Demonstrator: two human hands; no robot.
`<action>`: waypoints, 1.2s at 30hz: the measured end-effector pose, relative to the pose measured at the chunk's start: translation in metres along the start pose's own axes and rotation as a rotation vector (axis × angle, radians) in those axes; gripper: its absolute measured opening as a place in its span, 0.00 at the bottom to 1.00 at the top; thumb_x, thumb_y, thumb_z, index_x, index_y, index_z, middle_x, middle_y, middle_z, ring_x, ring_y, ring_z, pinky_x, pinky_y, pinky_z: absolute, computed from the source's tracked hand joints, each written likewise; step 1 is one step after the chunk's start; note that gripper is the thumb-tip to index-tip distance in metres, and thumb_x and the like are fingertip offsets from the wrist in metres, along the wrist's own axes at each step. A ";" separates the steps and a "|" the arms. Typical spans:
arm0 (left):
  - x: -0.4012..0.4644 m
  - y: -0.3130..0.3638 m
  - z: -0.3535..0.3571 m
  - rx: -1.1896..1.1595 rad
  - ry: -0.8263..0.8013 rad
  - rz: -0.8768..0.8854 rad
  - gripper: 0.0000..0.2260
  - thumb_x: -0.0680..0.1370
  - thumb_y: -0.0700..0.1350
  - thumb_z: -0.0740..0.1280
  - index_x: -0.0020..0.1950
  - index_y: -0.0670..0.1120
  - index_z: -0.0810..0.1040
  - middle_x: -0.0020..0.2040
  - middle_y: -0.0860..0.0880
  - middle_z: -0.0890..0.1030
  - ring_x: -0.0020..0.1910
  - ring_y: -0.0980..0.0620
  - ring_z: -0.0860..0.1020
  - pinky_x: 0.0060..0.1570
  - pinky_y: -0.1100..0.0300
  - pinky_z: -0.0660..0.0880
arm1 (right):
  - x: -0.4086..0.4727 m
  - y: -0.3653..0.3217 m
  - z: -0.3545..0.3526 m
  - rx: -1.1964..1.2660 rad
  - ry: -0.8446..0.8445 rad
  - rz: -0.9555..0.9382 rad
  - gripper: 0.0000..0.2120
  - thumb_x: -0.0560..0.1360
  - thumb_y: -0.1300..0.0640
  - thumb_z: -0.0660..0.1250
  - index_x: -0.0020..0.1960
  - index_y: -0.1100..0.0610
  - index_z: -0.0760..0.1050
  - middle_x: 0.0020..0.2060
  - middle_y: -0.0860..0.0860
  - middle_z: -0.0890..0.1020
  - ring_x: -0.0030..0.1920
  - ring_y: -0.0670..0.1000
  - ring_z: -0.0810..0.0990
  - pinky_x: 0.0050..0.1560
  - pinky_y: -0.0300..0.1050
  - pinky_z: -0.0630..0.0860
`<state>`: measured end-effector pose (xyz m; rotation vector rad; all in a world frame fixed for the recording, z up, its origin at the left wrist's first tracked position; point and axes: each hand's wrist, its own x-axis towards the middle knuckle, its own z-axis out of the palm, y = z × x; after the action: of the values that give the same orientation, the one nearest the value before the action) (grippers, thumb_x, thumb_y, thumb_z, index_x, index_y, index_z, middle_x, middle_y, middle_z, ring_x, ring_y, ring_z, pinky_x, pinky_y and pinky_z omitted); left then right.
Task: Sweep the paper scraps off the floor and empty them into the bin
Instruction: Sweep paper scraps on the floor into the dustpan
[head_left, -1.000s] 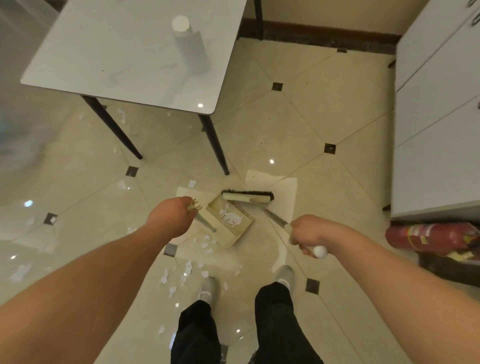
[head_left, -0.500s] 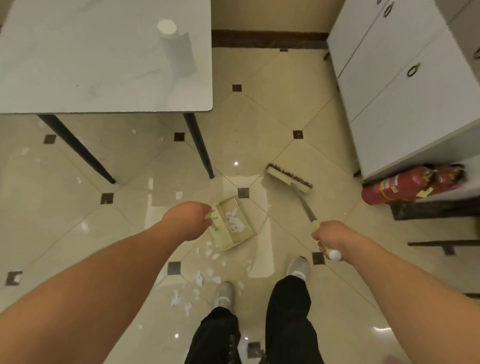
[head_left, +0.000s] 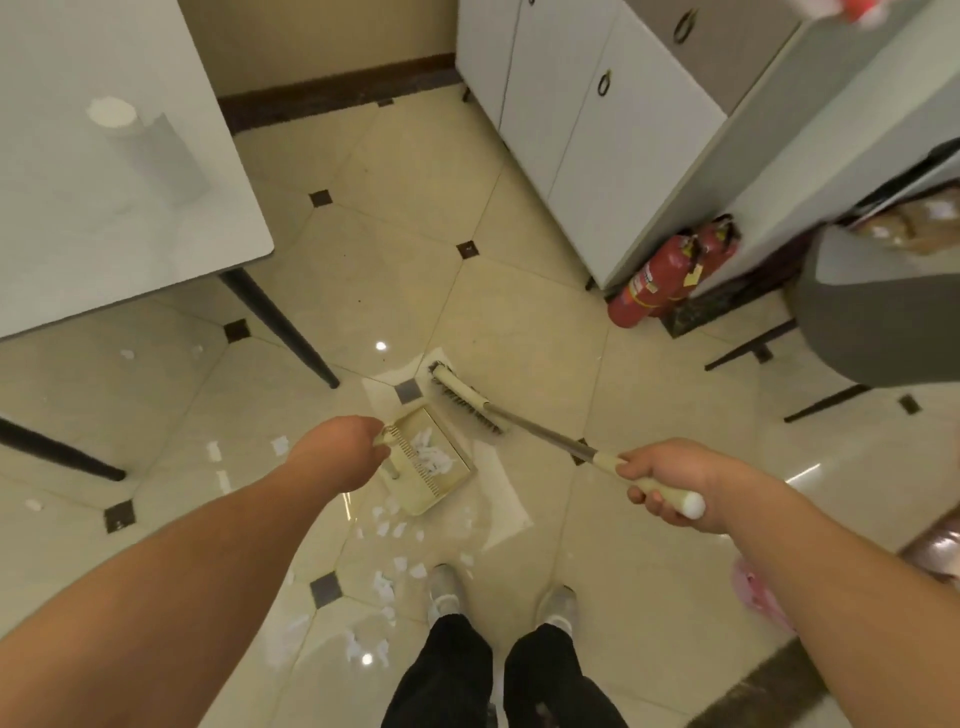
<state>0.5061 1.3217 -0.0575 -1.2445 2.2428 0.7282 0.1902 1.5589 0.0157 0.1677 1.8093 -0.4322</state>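
- right hand (head_left: 670, 483) has its fingers (head_left: 647, 496) curled round the cream grip of the broom (head_left: 519, 421), long axis running diagonally up-left, brush head on the floor (head_left: 519, 291) just beside the dustpan (head_left: 428, 460)
- left hand (head_left: 345, 449) grips the dustpan handle
- dustpan's got white paper scraps (head_left: 428, 457) inside
- more loose scraps (head_left: 387, 527) lie below it, toward the shoes (head_left: 444, 592)
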 end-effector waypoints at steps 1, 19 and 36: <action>0.000 0.006 0.001 0.009 0.001 0.018 0.16 0.81 0.56 0.63 0.66 0.53 0.78 0.56 0.50 0.81 0.56 0.48 0.79 0.57 0.52 0.78 | 0.003 0.008 -0.001 0.012 0.026 -0.008 0.12 0.79 0.59 0.66 0.62 0.52 0.75 0.32 0.54 0.77 0.22 0.46 0.69 0.19 0.34 0.67; -0.013 0.179 0.065 0.323 -0.095 0.443 0.18 0.82 0.55 0.62 0.71 0.52 0.75 0.63 0.49 0.81 0.61 0.47 0.78 0.56 0.55 0.74 | -0.019 0.216 -0.071 0.645 0.023 0.153 0.09 0.79 0.59 0.67 0.57 0.60 0.73 0.35 0.57 0.78 0.24 0.46 0.70 0.20 0.35 0.70; -0.084 0.296 0.135 0.538 -0.102 0.584 0.13 0.82 0.57 0.62 0.61 0.54 0.79 0.47 0.55 0.79 0.45 0.53 0.75 0.41 0.59 0.69 | 0.011 0.360 -0.070 0.924 0.170 0.210 0.04 0.81 0.63 0.60 0.51 0.60 0.73 0.45 0.57 0.77 0.36 0.51 0.77 0.34 0.43 0.79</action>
<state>0.3093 1.5930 -0.0408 -0.2930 2.4936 0.3186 0.2447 1.9156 -0.0525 1.0433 1.6042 -1.1001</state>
